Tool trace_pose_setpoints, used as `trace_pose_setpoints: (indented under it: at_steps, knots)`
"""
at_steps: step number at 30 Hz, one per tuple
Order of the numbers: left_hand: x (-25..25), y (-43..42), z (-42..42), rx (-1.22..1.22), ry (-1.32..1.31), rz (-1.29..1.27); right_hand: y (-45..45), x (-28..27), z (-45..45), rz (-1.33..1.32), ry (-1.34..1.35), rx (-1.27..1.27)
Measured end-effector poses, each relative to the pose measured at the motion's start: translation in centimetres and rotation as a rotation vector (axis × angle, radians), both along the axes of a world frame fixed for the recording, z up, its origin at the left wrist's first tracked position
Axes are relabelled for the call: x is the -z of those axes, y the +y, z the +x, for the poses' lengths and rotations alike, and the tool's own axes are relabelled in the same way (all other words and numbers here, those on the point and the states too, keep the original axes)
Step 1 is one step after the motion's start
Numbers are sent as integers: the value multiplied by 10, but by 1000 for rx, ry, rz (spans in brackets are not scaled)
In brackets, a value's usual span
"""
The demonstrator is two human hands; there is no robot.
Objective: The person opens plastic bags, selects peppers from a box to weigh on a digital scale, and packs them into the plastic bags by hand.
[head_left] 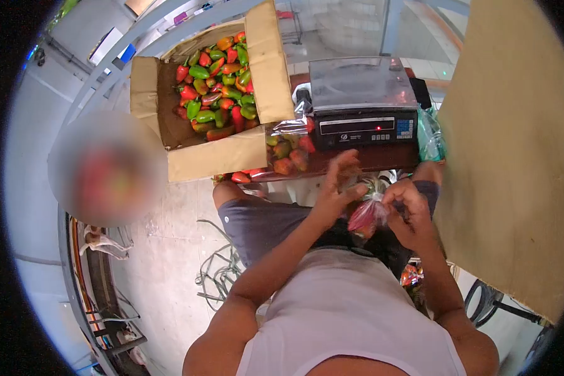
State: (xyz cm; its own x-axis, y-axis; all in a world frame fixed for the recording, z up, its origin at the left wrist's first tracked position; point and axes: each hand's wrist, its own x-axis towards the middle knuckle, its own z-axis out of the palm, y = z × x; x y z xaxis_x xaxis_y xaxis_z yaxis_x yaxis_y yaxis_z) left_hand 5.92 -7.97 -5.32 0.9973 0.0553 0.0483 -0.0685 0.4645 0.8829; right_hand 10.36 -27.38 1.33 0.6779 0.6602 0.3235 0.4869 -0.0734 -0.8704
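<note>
A small clear plastic bag of peppers (365, 216) hangs over my lap, its neck gathered near the top. My right hand (409, 210) pinches the bag at its gathered neck. On the other side, my left hand (339, 182) is raised with its fingers apart and slightly blurred, its thumb close to the bag's top; whether it touches the plastic I cannot tell. Just beyond my hands stands a digital scale (363, 100) with a bare platform. Left of it sits another clear bag of peppers (288, 155) on the dark red tabletop (357, 164).
An open cardboard box (216, 153) of red and green peppers (219, 88) stands front left. Loose red peppers (240, 177) lie below it. Green plastic (429, 135) sits beside the scale. A large cardboard sheet (514, 156) rises at right; green straps (219, 269) lie on the floor.
</note>
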Motion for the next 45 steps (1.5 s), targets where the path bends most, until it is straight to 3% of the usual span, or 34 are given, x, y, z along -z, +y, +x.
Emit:
trace_pose_setpoints:
  at_steps: [1,3,4,5,6,7,9,10,12,14,16,18,20,21,23,25,30,33,36,39,40,42,45]
  knots:
    - [-2,1,0,175,90,-331,0,5,2,85,-2,49]
    - [27,-12,9,207,109,-212,0,31,7,260,-6,146]
    - [38,-18,12,228,119,-152,-6,52,13,357,228,209]
    - [9,-31,4,137,208,50,-19,79,19,447,466,273]
    - [4,-35,0,183,129,38,-37,95,22,531,706,336]
    - [3,-38,-4,229,53,24,-58,95,15,690,1121,162]
    - [-15,-35,-14,317,219,-16,-90,102,-13,792,1298,-57]
    - [-8,-22,-15,305,212,105,-107,107,-28,844,1381,-171]
    - [29,12,-15,281,198,351,-150,127,-59,772,1316,-103]
    - [59,62,-20,-35,129,886,-193,155,-84,753,1291,-32]
    - [63,114,-24,-175,92,1382,-274,218,-119,813,1377,26]
    - [78,156,-20,-306,25,1505,-347,274,-152,754,1474,156]
    - [85,173,-19,-351,107,1729,-397,317,-185,463,1661,421]
    - [87,177,-17,-379,152,1836,-400,324,-195,284,1762,540]
    - [104,192,-12,-352,-6,1944,-397,328,-204,45,1992,734]
    - [108,202,-13,-314,-70,2052,-384,332,-203,-106,1869,880]
    - [115,207,-19,-242,82,2032,-356,353,-185,-243,921,1020]
    - [81,173,-30,-348,258,1490,-328,326,-159,-200,610,944]
    - [49,131,-40,-294,159,858,-214,179,-110,-233,505,806]
    - [-5,84,-54,-87,108,732,-123,118,-42,-193,-173,481]
    - [-21,70,-56,24,67,725,-77,74,-26,-191,-351,449]
    - [-49,50,-60,235,-8,717,-5,16,-3,-97,-386,224]
    - [-88,54,-74,163,-92,727,47,-8,20,-220,-216,-399]
